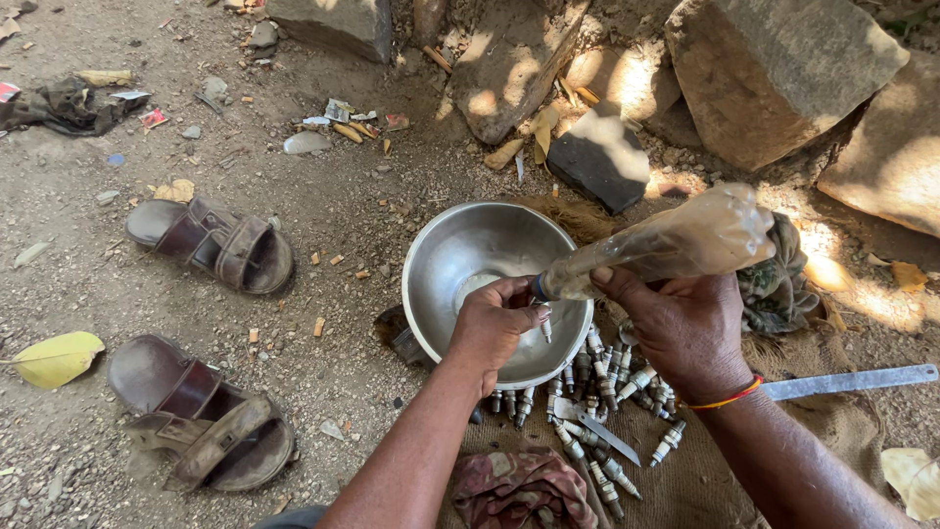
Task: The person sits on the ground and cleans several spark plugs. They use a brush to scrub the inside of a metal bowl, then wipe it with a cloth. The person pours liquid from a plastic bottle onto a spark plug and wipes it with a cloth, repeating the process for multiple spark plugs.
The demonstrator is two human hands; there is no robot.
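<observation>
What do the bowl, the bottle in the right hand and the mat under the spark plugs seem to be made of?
Bowl: looks like stainless steel, its wall grey and dully reflective.
Bottle, held by the right hand: probably clear plastic, translucent, scuffed and cloudy.
Mat under the spark plugs: seemingly burlap or jute sacking, a coarse brown weave.

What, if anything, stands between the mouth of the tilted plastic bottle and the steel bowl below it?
Only the left hand: it sits at the mouth of the plastic bottle, over the rim of the steel bowl. The right hand grips the bottle from below. The spark plugs lie outside the bowl.
</observation>
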